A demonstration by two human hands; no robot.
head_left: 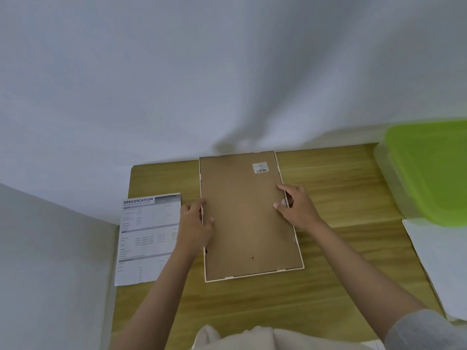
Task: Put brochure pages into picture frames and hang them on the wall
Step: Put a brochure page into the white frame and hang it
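Wooden table (341, 178) bears frame (247, 218), brochure page (149, 238), perhaps a green-lidded box (429, 170).

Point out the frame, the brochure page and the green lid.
frame (247, 223): head view, middle of its brown backing board.
brochure page (147, 238): head view, centre of the printed sheet, left of the frame.
green lid (432, 170): head view, flat top of the lid, at the right edge.
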